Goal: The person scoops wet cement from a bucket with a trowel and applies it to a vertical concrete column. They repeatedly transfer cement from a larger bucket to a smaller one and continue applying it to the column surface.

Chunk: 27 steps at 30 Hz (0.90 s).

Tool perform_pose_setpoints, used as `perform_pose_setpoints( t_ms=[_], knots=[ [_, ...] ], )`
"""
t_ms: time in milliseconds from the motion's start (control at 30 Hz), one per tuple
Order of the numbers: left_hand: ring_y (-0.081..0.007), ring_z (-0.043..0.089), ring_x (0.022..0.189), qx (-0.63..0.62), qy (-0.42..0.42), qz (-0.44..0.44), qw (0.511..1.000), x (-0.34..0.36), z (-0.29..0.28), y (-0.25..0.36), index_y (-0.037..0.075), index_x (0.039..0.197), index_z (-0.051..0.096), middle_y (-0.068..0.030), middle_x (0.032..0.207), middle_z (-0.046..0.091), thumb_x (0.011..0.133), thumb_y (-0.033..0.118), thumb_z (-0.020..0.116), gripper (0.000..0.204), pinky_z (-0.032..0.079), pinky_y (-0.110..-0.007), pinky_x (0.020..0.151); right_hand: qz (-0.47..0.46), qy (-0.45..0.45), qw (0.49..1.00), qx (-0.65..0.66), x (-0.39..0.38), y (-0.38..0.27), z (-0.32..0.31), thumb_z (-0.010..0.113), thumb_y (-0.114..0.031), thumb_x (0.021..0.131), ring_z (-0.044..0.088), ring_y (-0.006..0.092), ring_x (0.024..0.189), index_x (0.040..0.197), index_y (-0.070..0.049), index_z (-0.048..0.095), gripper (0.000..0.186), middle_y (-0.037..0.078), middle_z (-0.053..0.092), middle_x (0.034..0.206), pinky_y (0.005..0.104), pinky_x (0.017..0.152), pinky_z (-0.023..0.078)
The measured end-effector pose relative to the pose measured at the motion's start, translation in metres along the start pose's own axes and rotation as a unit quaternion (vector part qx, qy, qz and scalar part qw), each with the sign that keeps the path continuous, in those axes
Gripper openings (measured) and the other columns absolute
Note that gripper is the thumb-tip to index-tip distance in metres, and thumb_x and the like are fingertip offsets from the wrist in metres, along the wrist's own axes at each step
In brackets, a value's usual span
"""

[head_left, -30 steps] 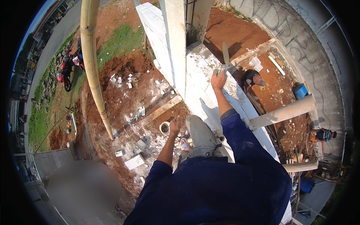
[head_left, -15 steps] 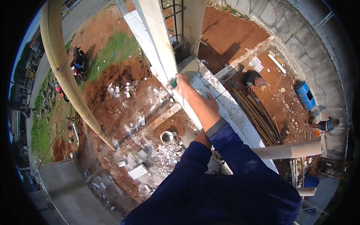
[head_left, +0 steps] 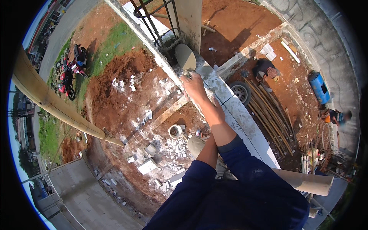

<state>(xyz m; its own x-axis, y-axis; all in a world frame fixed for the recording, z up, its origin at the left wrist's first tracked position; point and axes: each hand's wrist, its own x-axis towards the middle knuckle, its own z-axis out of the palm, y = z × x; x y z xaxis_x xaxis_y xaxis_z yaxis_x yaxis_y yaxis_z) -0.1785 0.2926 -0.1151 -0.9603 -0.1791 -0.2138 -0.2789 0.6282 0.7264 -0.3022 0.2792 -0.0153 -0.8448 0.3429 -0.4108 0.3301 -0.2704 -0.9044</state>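
Observation:
My right hand [head_left: 194, 87] is closed around the handle of a trowel [head_left: 186, 58] with a rounded grey blade. That blade stands tilted over the wall top, close against the foot of a concrete column [head_left: 191, 27] and its bare steel bars [head_left: 153, 19]. Beneath my right forearm crosses my left arm; my left hand [head_left: 219, 109] rests on the white block wall [head_left: 245, 128], its visible fingers stretched out and the rest hidden by the right arm. A long pale board edge [head_left: 143, 40] runs along the wall's left side beside the trowel.
Far below on the left lie broken white blocks [head_left: 147, 167] and a bucket [head_left: 175, 131]. A thick bamboo pole [head_left: 57, 103] slants at left. To the right are bamboo poles [head_left: 268, 115], a wheel [head_left: 240, 93], a blue barrel [head_left: 319, 88], a bending person [head_left: 264, 69] and another person [head_left: 336, 116].
The trowel has turned in my right hand's grip: its green handle showed before, and now the blade faces up beside the column. My view has shifted, bringing the wheel into sight.

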Motion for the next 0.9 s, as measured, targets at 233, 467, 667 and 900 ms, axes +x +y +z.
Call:
perform_pose_setpoints(
  t_ms=[233,467,667,900],
  knots=[
    [-0.0445,0.052,0.135,-0.031,-0.015,0.021,0.999,0.003,0.009,-0.008,-0.006,0.149,0.049,-0.0314,0.146,0.055,0.112,0.042,0.046,0.061,0.038,-0.048,0.115,-0.164,0.227,0.95,-0.139,-0.046,-0.02,-0.04,0.064,-0.015,0.091,0.061,0.0353,0.066,0.104,0.009,0.066,0.027,0.024,0.068,0.079,0.0451,0.069,0.051],
    [-0.0425,0.051,0.137,-0.052,-0.061,0.033,0.996,0.003,0.003,-0.007,-0.003,0.15,0.051,-0.0284,0.148,0.056,0.113,0.042,0.043,0.059,0.037,-0.046,0.116,-0.301,0.179,0.922,-0.166,-0.028,0.016,-0.03,0.061,-0.015,0.094,0.069,0.0504,0.084,0.126,0.009,0.058,0.039,0.036,0.069,0.091,0.0524,0.077,0.054],
    [-0.0409,0.052,0.136,-0.05,-0.012,0.013,0.999,0.016,0.056,-0.059,-0.003,0.15,0.051,-0.0252,0.148,0.057,0.113,0.045,0.038,0.062,0.036,-0.045,0.117,-0.126,0.117,0.929,-0.328,-0.012,0.026,-0.031,0.063,-0.026,0.093,0.069,0.0525,0.088,0.104,0.005,0.071,0.034,0.033,0.071,0.093,0.0561,0.08,0.056],
    [-0.0426,0.052,0.135,-0.06,0.026,0.012,0.998,0.007,0.033,-0.036,-0.003,0.15,0.049,-0.0275,0.146,0.056,0.111,0.048,0.042,0.065,0.039,-0.047,0.114,-0.208,0.132,0.858,-0.451,-0.018,-0.056,-0.035,0.069,-0.018,0.088,0.073,0.0458,0.091,0.111,0.005,0.069,0.033,0.029,0.073,0.094,0.0512,0.082,0.059]
  ],
)
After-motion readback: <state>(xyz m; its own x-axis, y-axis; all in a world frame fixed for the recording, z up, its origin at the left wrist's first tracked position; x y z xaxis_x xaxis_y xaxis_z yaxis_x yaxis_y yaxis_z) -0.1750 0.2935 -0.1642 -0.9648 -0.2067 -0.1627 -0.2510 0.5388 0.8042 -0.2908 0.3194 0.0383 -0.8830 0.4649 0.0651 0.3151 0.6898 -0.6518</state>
